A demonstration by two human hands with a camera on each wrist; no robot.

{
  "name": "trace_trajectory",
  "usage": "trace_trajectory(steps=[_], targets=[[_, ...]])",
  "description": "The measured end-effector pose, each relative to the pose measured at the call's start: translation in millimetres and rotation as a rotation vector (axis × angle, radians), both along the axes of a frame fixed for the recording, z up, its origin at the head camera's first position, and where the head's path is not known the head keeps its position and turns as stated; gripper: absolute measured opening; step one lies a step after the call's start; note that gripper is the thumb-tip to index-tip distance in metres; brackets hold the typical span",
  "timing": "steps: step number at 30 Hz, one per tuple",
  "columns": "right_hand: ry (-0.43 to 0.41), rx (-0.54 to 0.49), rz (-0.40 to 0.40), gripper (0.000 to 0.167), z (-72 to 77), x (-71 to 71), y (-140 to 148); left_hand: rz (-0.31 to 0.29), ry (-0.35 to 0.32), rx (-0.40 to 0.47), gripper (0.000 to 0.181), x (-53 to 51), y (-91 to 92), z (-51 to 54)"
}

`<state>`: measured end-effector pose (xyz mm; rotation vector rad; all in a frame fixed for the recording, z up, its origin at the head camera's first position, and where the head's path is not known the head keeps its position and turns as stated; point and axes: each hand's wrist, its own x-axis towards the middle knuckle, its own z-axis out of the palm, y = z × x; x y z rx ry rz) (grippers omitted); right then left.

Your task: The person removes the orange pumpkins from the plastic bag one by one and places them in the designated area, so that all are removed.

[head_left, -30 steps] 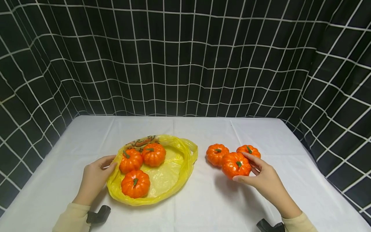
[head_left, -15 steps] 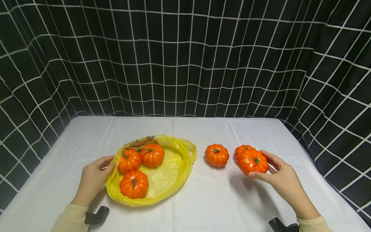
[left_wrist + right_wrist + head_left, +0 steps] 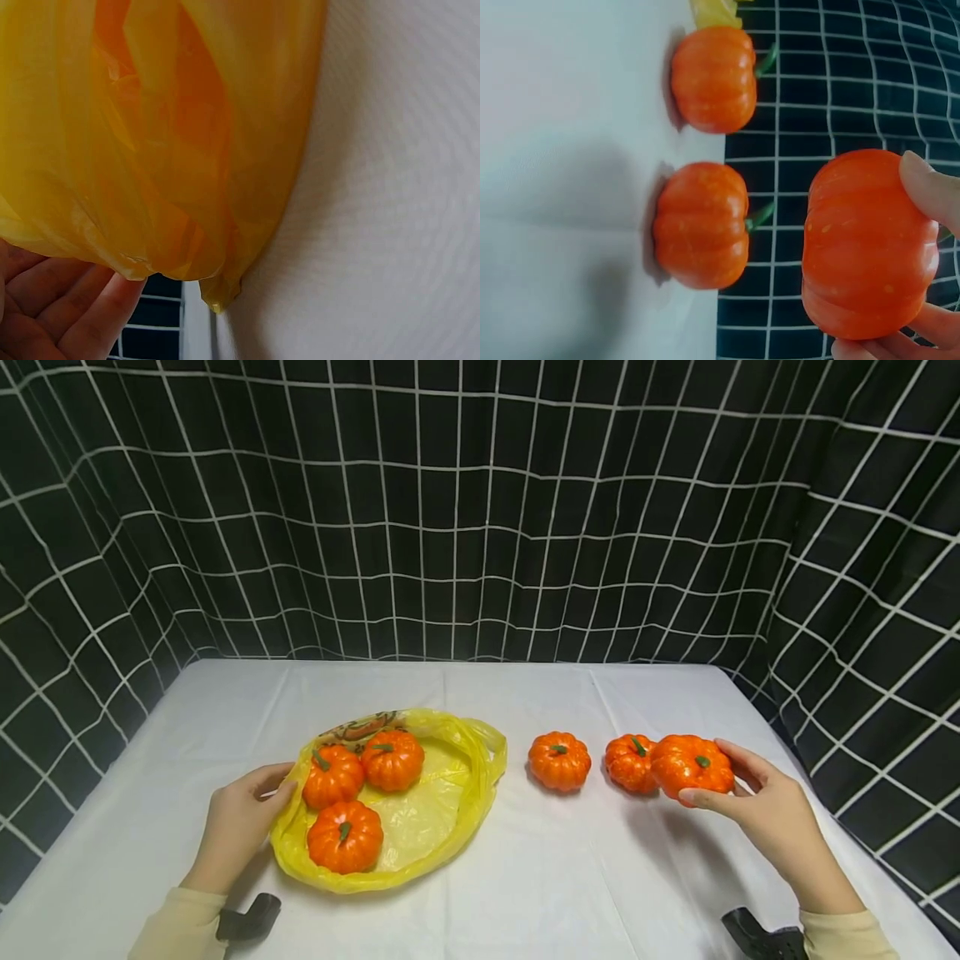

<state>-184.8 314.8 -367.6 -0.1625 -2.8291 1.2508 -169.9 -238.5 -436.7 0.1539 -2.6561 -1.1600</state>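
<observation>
Pumpkins [image 3: 345, 837] look glossy and smooth-skinned over their ribs. Bag [image 3: 423, 818] is thin, crinkled, shiny plastic. Tablecloth [image 3: 525, 877] is matt, lightly creased fabric; gridded curtain [image 3: 476, 506] matt too.

I held a glossy, ribbed orange pumpkin [image 3: 690, 766] raised in my right hand [image 3: 776, 806], its short green stem upward. Left of it, lower and apart from it, stood a second pumpkin [image 3: 628, 764], upright; a third pumpkin [image 3: 559, 762] stood upright farther toward my left hand [image 3: 243, 818]. That hand held the edge of a thin yellow plastic bag [image 3: 423, 814], its mouth spread wide. Inside, on my left hand's side, sat three similar pumpkins [image 3: 333, 776], stems showing: one nearest that hand, one beyond it, one closer to me.
</observation>
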Motion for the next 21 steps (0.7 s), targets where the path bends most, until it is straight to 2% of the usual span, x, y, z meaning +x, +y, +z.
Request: trace_trajectory(steps=[11, 21], targets=[[-0.025, -0.006, -0.055, 0.095, -8.6, -10.9, 21.3, -0.003, 0.011, -0.004, 0.033, 0.7, 0.4, -1.5], [-0.012, -0.022, -0.082, 0.095, -21.8, -30.7, 42.6, -0.004, 0.002, -0.007, 0.033, 0.5, 0.3, -0.6]])
